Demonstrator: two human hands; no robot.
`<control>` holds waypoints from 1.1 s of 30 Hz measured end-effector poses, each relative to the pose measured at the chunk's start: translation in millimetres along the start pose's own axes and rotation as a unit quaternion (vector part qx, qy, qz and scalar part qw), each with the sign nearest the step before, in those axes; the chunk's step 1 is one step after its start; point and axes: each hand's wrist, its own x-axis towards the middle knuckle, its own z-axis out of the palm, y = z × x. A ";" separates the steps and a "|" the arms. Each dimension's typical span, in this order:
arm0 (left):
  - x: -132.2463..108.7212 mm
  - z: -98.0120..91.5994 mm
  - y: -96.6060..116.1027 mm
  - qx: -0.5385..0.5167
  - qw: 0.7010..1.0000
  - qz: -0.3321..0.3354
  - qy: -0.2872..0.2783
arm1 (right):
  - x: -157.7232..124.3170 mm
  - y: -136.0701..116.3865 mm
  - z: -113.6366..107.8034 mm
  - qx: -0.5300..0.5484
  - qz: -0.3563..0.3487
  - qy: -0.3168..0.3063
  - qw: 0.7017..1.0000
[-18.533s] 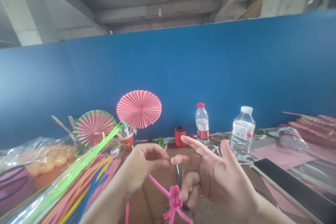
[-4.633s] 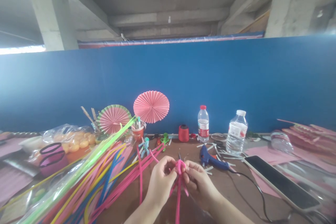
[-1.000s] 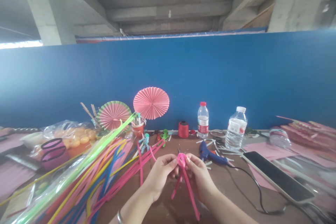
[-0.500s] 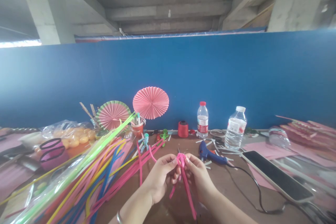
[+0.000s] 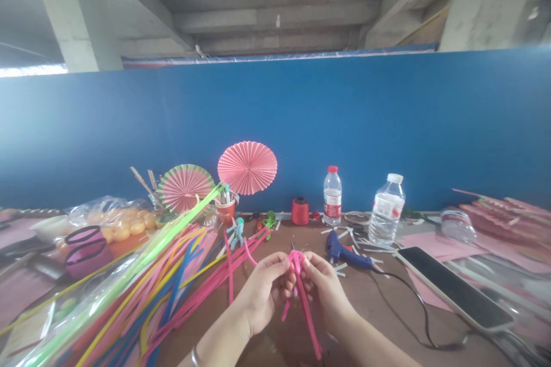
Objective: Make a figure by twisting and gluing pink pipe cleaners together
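Over the middle of the brown table, both hands pinch a bright pink pipe cleaner (image 5: 306,309). Its upper part is bent into a small looped knot between the fingertips, and its ends hang down toward me, one longer than the other. My left hand (image 5: 270,281) grips the loop's left side between thumb and fingers. On the opposite side, my right hand (image 5: 323,282) holds it the same way. A thin dark tip pokes up just behind the loop; what it belongs to is hidden. More pink pipe cleaners (image 5: 215,287) lie left of my left hand.
Green, yellow and blue pipe cleaners (image 5: 172,292) spread across the left. A blue glue gun (image 5: 348,253) with a cord lies right of my hands, near a phone (image 5: 454,287). Two bottles (image 5: 333,198), a red thread spool (image 5: 300,212) and pink paper fans (image 5: 247,168) stand behind.
The pink loop between my fingertips looks pulled a little smaller and tighter. Its hanging ends have shifted slightly, while both hands stay almost in place.
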 end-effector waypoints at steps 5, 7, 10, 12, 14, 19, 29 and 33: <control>0.5 -0.2 -0.6 -0.009 1.000 0.000 -0.001 | -0.1 0.2 -0.3 0.006 0.001 -0.006 1.000; 0.7 -0.1 -0.7 -0.010 1.000 0.001 -0.001 | -1.2 -1.0 2.0 0.010 -0.001 -0.011 1.000; 0.5 0.0 -1.4 -0.012 1.000 0.004 0.001 | -2.5 -2.4 4.7 0.015 -0.004 -0.018 1.000; 0.2 0.1 -2.1 -0.012 1.000 0.007 0.002 | -2.8 -2.5 5.1 0.018 -0.003 -0.022 1.000; 0.2 -0.1 -2.6 -0.012 1.000 0.008 0.002 | -2.7 -2.1 4.7 0.021 -0.001 -0.025 0.999; 1.1 -0.6 -2.8 -0.012 1.000 0.011 0.004 | -2.0 -1.6 3.9 0.021 -0.002 -0.021 1.000; 1.4 0.4 -2.6 -0.019 1.000 0.016 0.007 | -2.5 -2.8 5.7 0.017 0.000 0.005 1.000; 3.7 -2.1 -2.6 -0.027 0.999 0.019 0.000 | -1.6 -2.8 3.8 0.013 0.000 0.015 1.000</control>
